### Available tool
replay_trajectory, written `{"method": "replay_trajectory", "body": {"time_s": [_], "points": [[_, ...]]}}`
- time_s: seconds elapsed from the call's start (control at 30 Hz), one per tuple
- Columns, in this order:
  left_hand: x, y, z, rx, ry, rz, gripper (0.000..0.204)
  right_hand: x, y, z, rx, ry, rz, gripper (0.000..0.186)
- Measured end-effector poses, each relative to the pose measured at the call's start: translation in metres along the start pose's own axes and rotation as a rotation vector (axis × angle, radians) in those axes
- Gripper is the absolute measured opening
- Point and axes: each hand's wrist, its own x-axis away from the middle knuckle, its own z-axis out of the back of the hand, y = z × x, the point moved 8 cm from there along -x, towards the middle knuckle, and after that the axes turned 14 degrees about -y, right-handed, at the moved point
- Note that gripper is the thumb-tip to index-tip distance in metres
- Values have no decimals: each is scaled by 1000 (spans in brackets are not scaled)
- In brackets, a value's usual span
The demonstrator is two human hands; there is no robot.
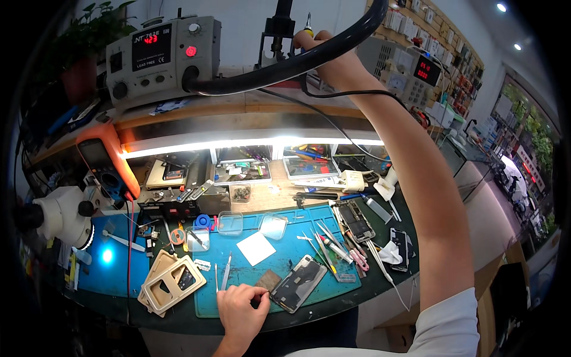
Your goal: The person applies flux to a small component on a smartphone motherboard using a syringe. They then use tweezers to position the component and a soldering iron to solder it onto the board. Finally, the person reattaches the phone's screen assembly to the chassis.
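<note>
My left hand (242,306) is at the front edge of the blue work mat (303,224), thumb and index finger curled together; anything between them is hidden. Just beyond its knuckles are metal tweezers (226,272) and a thin white stick. Beside the fingertips lie a brown square piece (269,279) and an opened phone (298,284) with a dark inside. My right arm stretches far up, and my right hand (334,55) is closed round a soldering iron (308,25), its tip pointing up, beside a black stand (278,37). A thick black hose partly covers that hand.
A grey hot-air station (163,56) stands on the shelf, its hose (285,74) arching across. An orange multimeter (106,160) and a microscope (62,215) are at left. Phone parts, a white square (256,249), clear boxes and hand tools lie over the bench.
</note>
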Motion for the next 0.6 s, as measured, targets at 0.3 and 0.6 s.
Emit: {"method": "replay_trajectory", "body": {"time_s": [0.3,0.6], "points": [[1,-2,0,10,6,6,6,-3,7,-2,57,-26,42,33],[1,-3,-1,-5,3,12,6,-7,-3,1,-21,53,58,27]]}}
